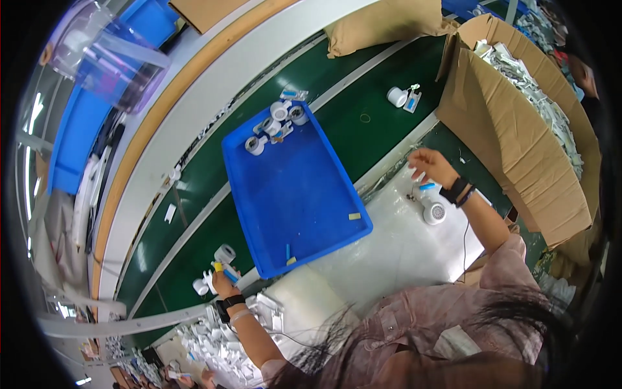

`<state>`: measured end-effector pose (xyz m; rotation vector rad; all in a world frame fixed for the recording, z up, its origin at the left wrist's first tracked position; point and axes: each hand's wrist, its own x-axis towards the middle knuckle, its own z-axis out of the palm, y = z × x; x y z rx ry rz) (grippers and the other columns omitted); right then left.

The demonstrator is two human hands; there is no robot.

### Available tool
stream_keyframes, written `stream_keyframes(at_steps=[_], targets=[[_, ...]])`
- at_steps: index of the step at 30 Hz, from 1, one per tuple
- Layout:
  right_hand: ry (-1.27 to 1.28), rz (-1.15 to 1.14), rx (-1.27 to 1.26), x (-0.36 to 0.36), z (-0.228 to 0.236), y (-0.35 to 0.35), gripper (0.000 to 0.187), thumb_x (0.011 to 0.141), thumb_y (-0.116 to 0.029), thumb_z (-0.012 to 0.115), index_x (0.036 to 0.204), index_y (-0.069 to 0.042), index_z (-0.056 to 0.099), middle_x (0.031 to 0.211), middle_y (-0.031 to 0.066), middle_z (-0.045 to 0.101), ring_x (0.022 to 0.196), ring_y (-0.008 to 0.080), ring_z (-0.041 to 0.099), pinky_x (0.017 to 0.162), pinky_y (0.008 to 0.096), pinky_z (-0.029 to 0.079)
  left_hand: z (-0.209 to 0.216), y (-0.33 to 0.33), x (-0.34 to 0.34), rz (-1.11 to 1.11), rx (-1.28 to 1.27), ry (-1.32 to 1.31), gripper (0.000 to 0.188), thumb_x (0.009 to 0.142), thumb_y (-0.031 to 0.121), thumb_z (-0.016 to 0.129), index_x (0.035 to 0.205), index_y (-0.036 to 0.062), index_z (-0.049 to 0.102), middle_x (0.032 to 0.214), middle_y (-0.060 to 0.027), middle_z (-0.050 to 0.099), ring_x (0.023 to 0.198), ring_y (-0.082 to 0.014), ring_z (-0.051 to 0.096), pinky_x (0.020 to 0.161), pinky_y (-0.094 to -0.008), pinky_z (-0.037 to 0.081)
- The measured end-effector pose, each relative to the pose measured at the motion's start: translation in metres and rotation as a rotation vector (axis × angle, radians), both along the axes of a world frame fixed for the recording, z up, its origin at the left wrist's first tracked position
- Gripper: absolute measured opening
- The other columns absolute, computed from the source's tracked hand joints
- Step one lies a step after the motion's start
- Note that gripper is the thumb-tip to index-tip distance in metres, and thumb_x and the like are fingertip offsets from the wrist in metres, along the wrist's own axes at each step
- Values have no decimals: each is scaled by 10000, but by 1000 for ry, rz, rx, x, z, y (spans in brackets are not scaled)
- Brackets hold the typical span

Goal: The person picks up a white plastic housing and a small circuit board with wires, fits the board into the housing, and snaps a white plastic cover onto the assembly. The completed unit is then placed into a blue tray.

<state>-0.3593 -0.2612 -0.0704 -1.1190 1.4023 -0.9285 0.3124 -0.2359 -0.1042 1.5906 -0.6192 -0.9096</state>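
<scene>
Reaching to both sides of the blue tray, presumably central so either hand could get to it, we had our left hand at 7 o'clock by white parts, its grip too blurred to tell; our right hand, at 3 o'clock, hung loosely uncurled, holding nothing visible, near the white unit on the counter, round-headed, grey-grilled, with a blue strip nearby

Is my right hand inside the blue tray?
No, the right hand is to the right of the blue tray, outside its rim.
</scene>
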Motion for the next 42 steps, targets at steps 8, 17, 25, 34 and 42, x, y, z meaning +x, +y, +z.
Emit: stream_keyframes(at_steps=[8, 17, 25, 34, 42], targets=[[907, -207, -276, -75, -63, -150, 310, 833, -61, 576, 1143, -41, 588, 1144, 144, 620, 1028, 297, 610, 862, 373, 505, -96, -50, 80, 158, -345, 30, 296, 919, 204, 536, 1180, 64, 535, 988, -97, 635, 820, -258, 640, 591, -386, 521], [1558, -159, -206, -117, -86, -224, 458, 839, -49, 513, 1292, -121, 499, 1287, 113, 553, 1217, 273, 510, 1006, 427, 420, -96, -16, 62, -116, 78, -702, 408, 892, 113, 556, 1291, 67, 482, 1214, -48, 564, 987, -153, 571, 691, -318, 495], [888, -15, -156, -83, -48, -199, 350, 782, -17, 564, 1127, -72, 579, 806, 115, 655, 670, 234, 646, 584, 337, 525, -33, 46, -66, -128, 55, -325, 254, 897, 21, 530, 1142, 1, 591, 1052, -60, 626, 883, -155, 618, 671, -262, 526], [-324, 123, 20, -15, 12, -60, 240, 926, -176, 621, 1068, 15, 652, 861, 47, 672, 723, 100, 646, 667, 223, 522, 24, 74, -236, -533, -253, -699, 300, 894, -1, 589, 1190, 24, 553, 1194, -94, 565, 1016, -214, 602, 886, -310, 474], [-768, 128, 197, 84, 29, 104, 268, 926, -89, 602, 1165, 33, 608, 1033, 122, 674, 947, 226, 681, 850, 322, 551, 71, 113, -374, -762, -369, -643, 728, 739, 165, 779, 1364, 27, 433, 1311, -153, 513, 1181, -317, 522, 1015, -434, 380]])
